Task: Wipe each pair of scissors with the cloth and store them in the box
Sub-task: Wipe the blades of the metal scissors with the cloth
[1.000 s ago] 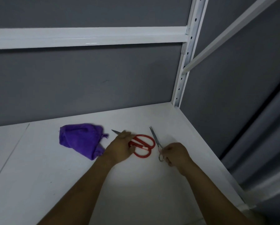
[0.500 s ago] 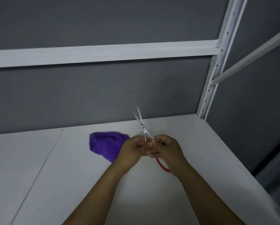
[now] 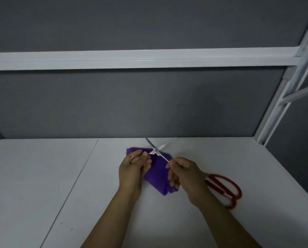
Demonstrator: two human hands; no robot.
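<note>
Small silver scissors (image 3: pixel 156 150) are held up over the purple cloth (image 3: pixel 158 178), blades spread apart and pointing away from me. My left hand (image 3: pixel 134 169) grips one handle loop, and my right hand (image 3: pixel 182 171) grips the other handle. The cloth lies crumpled on the white shelf (image 3: pixel 60 176) beneath both hands, partly hidden by them. Red-handled scissors (image 3: pixel 223 188) lie flat on the shelf to the right, their blades hidden behind my right forearm. No box is in view.
A grey back wall with a white crossbar (image 3: pixel 140 59) rises behind the shelf. A white perforated upright post (image 3: pixel 282 97) stands at the back right corner. The shelf's right edge (image 3: pixel 292 178) drops off beside the red scissors.
The silver scissors' blades have spread wider as my hands drew apart. The view shifted left, so the red scissors, earlier under my right hand, now lie clear to the right.
</note>
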